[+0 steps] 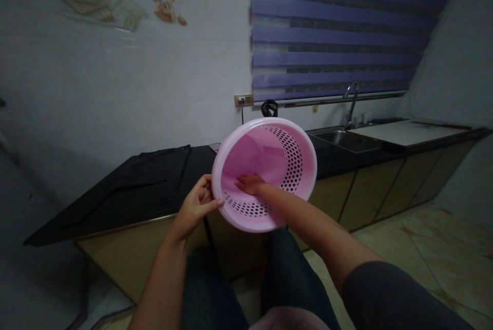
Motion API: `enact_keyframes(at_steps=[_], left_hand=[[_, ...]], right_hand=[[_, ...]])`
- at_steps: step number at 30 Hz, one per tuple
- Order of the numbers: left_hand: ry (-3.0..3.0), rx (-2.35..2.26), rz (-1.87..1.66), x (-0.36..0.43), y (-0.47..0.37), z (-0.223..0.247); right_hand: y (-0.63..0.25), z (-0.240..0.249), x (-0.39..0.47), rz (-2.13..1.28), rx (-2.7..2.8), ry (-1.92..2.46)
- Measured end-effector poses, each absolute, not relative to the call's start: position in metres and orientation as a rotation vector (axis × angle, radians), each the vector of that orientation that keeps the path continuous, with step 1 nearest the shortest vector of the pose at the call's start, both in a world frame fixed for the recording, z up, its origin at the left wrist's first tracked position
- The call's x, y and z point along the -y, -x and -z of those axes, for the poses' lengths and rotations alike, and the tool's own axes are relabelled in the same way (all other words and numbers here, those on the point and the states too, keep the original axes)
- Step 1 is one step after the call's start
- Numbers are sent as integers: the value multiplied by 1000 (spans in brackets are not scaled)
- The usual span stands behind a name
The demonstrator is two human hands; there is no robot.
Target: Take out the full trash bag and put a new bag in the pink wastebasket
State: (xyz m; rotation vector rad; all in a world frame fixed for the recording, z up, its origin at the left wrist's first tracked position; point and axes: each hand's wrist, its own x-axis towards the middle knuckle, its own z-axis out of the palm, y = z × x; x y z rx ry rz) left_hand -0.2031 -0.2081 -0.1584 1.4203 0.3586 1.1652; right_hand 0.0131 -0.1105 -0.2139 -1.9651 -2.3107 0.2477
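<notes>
A pink plastic basket (265, 225) with rows of round holes in its wall is tilted so that its mouth faces me. My left hand (198, 202) grips the basket's rim on the left side, thumb in front and fingers behind. Inside the basket, my right hand (251, 184) rests against the smooth inner surface with its fingers stretched out. Nothing shows in the right hand. The basket is held in front of the counter's edge, and its outer side is hidden from me.
Dark trousers (150, 170) or a similar black cloth lie on the black counter (202, 158) at left. At right are a sink (346, 140), a tap (351, 106) and a pale board (412, 132). A socket (243, 99) with a cord is on the wall behind.
</notes>
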Motion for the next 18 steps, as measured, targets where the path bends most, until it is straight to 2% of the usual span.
enact_keyframes(at_steps=[18], left_hand=[[-1370,-526,-1318,214,200,152]], right_hand=[[-12,213,112,-230,2378,1968]])
